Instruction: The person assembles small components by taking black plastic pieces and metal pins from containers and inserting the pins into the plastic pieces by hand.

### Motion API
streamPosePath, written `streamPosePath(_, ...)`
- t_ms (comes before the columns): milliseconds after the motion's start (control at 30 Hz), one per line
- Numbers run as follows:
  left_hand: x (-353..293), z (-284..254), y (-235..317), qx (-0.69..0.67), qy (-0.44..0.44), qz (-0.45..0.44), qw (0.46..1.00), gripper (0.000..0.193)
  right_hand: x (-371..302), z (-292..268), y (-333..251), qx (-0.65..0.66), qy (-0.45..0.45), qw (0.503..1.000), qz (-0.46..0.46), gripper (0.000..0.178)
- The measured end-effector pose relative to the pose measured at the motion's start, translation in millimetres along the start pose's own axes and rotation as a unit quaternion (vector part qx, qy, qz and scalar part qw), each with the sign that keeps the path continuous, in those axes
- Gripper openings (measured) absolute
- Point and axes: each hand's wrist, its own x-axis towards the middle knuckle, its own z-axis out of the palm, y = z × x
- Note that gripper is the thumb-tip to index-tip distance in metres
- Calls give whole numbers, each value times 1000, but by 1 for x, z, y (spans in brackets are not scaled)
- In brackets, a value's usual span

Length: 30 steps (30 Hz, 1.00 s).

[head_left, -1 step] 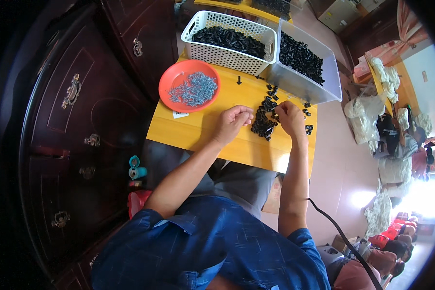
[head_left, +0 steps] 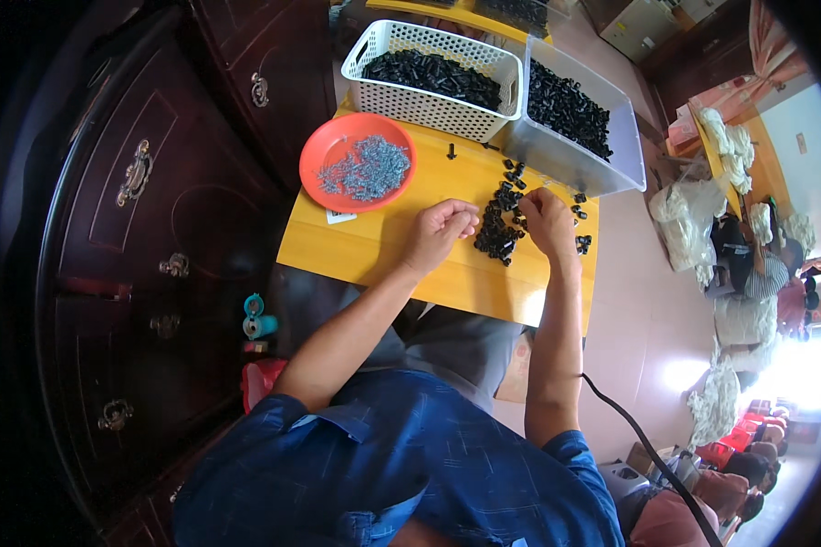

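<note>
Over the yellow table (head_left: 337,246), my left hand (head_left: 442,235) is curled closed just left of a loose pile of small black plastic pieces (head_left: 497,228). What its fingers hold, if anything, is hidden. At the pile's right side my right hand (head_left: 549,221) has its fingertips pinched together and turned down. Too little shows between them to tell whether a piece is caught there. A red plate (head_left: 315,187) at the left holds many small silvery metal parts (head_left: 374,169). One slim black part (head_left: 452,151) stands alone behind my left hand.
At the table's far edge sit a white perforated basket (head_left: 410,102) and a clear plastic bin (head_left: 575,169), both filled with black parts. Dark wooden cabinets (head_left: 146,246) rise on the left. A black cable (head_left: 643,438) runs by my right forearm. Other people are at the far right.
</note>
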Motion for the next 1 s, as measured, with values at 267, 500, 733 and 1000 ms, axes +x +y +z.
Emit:
streamPosePath(267, -50, -21, 12, 49, -38, -27, 998, 20, 15, 55, -54, 33, 53, 998, -32, 23)
streamPosePath(500, -61, -25, 26, 92, -51, -35, 994, 20, 37, 109, -77, -27, 8, 1000, -2, 20)
streamPosePath(733, -61, -23, 34, 121, -65, -31, 990, 19, 39, 112, -85, 7, 24, 1000, 7, 21)
streamPosePath(1000, -61, -22, 36, 125, -69, -26, 989, 18, 39, 110, -88, 3, 34, 999, -19, 22)
